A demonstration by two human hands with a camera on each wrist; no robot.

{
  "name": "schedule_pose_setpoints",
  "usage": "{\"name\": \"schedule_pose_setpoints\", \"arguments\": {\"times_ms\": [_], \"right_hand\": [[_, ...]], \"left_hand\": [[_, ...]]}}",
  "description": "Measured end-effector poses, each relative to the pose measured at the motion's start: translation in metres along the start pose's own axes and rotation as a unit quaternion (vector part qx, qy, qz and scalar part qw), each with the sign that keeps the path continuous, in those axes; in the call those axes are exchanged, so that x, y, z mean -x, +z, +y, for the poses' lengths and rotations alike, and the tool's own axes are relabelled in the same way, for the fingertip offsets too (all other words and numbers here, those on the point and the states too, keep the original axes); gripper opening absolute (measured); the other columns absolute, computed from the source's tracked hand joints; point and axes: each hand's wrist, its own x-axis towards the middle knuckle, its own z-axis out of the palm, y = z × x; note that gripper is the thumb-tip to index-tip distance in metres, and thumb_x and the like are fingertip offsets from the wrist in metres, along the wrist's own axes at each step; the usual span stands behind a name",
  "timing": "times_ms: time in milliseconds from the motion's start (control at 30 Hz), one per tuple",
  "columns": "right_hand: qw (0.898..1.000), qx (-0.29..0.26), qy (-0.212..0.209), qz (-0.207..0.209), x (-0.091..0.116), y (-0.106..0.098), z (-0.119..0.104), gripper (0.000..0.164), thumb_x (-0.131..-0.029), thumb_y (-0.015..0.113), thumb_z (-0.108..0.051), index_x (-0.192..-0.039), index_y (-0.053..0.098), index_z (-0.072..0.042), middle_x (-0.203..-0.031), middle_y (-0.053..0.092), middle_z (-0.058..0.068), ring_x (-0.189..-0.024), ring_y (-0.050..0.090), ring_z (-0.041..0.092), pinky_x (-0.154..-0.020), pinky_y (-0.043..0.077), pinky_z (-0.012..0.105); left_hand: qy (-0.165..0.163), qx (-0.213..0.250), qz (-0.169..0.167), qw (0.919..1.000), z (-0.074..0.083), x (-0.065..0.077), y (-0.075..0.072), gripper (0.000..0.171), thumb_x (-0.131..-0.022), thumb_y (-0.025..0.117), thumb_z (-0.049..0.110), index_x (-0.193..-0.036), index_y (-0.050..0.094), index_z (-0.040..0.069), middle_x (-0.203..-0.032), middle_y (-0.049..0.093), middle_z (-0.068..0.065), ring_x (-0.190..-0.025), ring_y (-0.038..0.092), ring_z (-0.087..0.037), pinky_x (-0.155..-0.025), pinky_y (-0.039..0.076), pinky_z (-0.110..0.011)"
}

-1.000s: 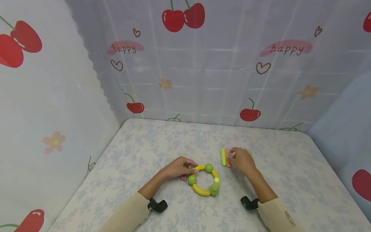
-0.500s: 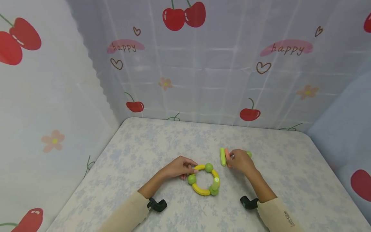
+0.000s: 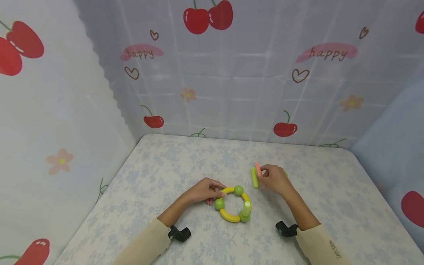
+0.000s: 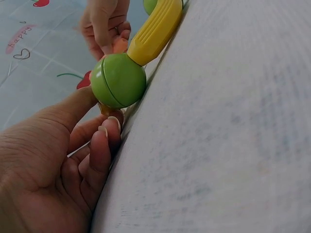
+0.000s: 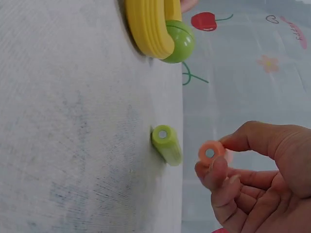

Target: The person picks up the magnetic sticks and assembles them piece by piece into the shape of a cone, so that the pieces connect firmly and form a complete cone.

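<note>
My left hand (image 3: 203,191) pinches the upper-left part of a ring on the table, made of curved yellow sticks (image 3: 230,216) joined by green balls (image 3: 238,190). A short light-green rod (image 3: 246,208) stands up from the ring's lower-right ball. In the left wrist view a green ball (image 4: 119,80) is right at my thumb and partly hides the fingertips. My right hand (image 3: 275,180) pinches an orange rod (image 3: 257,168) between thumb and fingers, raised above the table. Its end (image 5: 210,153) carries a round silver disc, seen in the right wrist view.
Beside the orange rod, a light-green rod (image 3: 254,178) lies on the patterned tablecloth (image 3: 185,158). Another green piece (image 3: 286,174) is mostly hidden behind the right hand. A cherry-print curtain (image 3: 232,92) closes off the table's far side.
My right hand has taken hold of the orange rod and lifted it off the table, away from beside the light-green rod. The left hand and ring stay in place.
</note>
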Motion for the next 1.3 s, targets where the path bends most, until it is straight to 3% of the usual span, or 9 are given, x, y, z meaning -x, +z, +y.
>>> {"name": "schedule_pose_setpoints", "arguments": {"times_ms": [167,400,833,1100,1300], "right_hand": [[0.996,-0.084,-0.033,-0.008,0.002,-0.002,-0.005,0.038,-0.095,0.07,-0.009,-0.128,0.06,0.007,-0.083,0.069,0.008,-0.064,0.062,0.023,-0.056,0.052,0.034],[0.986,-0.149,-0.076,-0.023,0.002,-0.006,-0.011,0.04,-0.097,0.069,-0.01,-0.132,0.055,0.004,-0.095,0.07,0.01,-0.075,0.068,0.027,-0.071,0.058,0.047],[0.968,-0.196,-0.131,-0.081,0.004,0.0,-0.017,0.032,-0.097,0.069,-0.007,-0.126,0.06,0.0,-0.103,0.07,0.012,-0.09,0.07,0.026,-0.077,0.058,0.054],[0.957,-0.213,-0.16,-0.117,0.003,0.007,-0.014,0.024,-0.094,0.074,-0.008,-0.116,0.065,-0.006,-0.102,0.069,0.01,-0.093,0.068,0.025,-0.077,0.06,0.035],[0.952,-0.216,-0.176,-0.128,0.003,0.012,-0.011,0.025,-0.093,0.076,-0.013,-0.116,0.067,-0.008,-0.104,0.07,0.01,-0.096,0.069,0.026,-0.08,0.059,0.032]], "left_hand": [[-0.003,0.005,-0.004,1.0,0.0,0.001,-0.001,0.038,-0.097,0.073,0.028,-0.13,0.07,0.011,-0.075,0.071,-0.005,-0.047,0.057,-0.014,-0.045,0.05,-0.026],[0.011,0.014,0.003,0.9998,0.001,0.0,-0.001,0.036,-0.096,0.073,0.027,-0.128,0.07,0.011,-0.074,0.069,-0.004,-0.047,0.056,-0.014,-0.045,0.05,-0.027],[0.006,0.023,0.0,0.9997,-0.001,0.0,0.0,0.037,-0.096,0.074,0.027,-0.128,0.07,0.011,-0.074,0.07,-0.005,-0.046,0.057,-0.013,-0.045,0.05,-0.026],[0.006,0.028,-0.001,0.9996,-0.003,0.001,0.001,0.037,-0.096,0.073,0.026,-0.128,0.07,0.009,-0.073,0.069,-0.005,-0.046,0.056,-0.014,-0.044,0.05,-0.026],[0.009,0.019,0.0,0.9998,-0.002,0.0,0.001,0.038,-0.096,0.074,0.027,-0.129,0.07,0.01,-0.073,0.069,-0.006,-0.047,0.057,-0.014,-0.045,0.05,-0.027]]}}
